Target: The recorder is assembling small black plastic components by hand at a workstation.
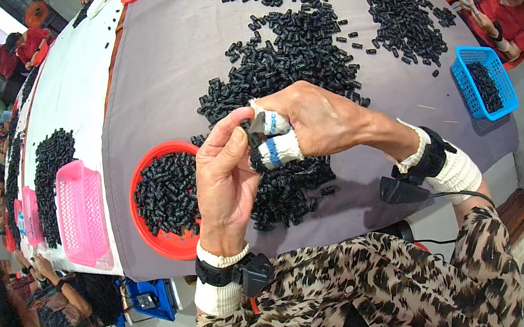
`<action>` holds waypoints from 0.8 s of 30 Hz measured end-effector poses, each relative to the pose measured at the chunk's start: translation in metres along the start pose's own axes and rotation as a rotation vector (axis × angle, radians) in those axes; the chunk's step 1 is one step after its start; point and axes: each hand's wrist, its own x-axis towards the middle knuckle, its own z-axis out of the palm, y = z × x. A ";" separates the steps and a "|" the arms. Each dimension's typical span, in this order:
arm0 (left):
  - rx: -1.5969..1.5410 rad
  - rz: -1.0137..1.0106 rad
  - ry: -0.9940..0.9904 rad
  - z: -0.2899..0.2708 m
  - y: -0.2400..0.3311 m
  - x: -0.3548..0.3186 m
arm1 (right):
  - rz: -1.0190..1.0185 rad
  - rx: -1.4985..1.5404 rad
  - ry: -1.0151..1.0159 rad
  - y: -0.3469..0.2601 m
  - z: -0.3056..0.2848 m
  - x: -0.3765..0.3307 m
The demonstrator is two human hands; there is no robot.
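My left hand [226, 176] is closed, thumb and forefinger pinching a small black cylindrical plastic piece [246, 125]. My right hand [320, 115] meets it from the right, fingers curled in toward the same spot. White wraps with blue stripes [279, 150] cover some of its fingers, and what those fingers grip is mostly hidden. Both hands are raised over a big pile of like black pieces [285, 55] on the grey-covered table. Beside my left hand stands a round red tray [138, 215] filled with more of them.
A pink basket [81, 211] stands left of the red tray. At the right edge, a blue basket [501, 82] holds black pieces, near a seated person in red [515, 17]. Another pile [400, 15] lies far right. Other people sit along the left side.
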 end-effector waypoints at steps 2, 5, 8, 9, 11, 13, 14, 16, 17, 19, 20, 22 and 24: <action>-0.015 0.019 -0.016 0.001 0.000 0.001 | 0.019 -0.022 0.045 -0.002 -0.001 0.000; -0.023 0.016 -0.036 0.000 -0.001 0.000 | 0.048 -0.013 0.030 -0.005 -0.004 0.000; -0.004 0.025 -0.035 -0.002 -0.001 0.000 | 0.085 -0.024 0.016 -0.007 -0.004 0.000; -0.005 0.024 -0.037 -0.002 -0.002 0.000 | 0.086 -0.025 0.017 -0.007 -0.004 0.000; 0.023 0.023 -0.010 0.000 -0.002 -0.001 | 0.075 -0.022 0.015 -0.006 -0.004 -0.001; 0.030 0.030 -0.005 0.001 -0.003 -0.001 | 0.069 -0.031 0.014 -0.005 -0.003 -0.001; 0.036 0.038 0.002 0.001 -0.003 -0.001 | 0.063 -0.040 0.013 -0.004 -0.003 -0.001; 0.041 0.038 0.007 0.001 -0.002 -0.001 | 0.049 -0.035 0.010 -0.002 -0.003 0.000; 0.044 0.036 0.010 0.001 -0.003 -0.001 | 0.037 -0.033 0.010 -0.001 -0.002 0.000; 0.052 0.029 0.011 0.001 -0.002 0.000 | 0.031 -0.054 0.012 0.000 -0.002 -0.001; 0.063 0.025 0.014 0.001 -0.002 0.000 | 0.022 -0.072 0.013 0.001 -0.001 -0.001; 0.072 0.029 0.033 0.002 -0.001 -0.001 | 0.014 -0.079 0.009 0.003 0.000 0.000; 0.082 0.035 0.054 0.001 -0.001 -0.002 | 0.004 -0.086 0.005 0.005 0.002 0.001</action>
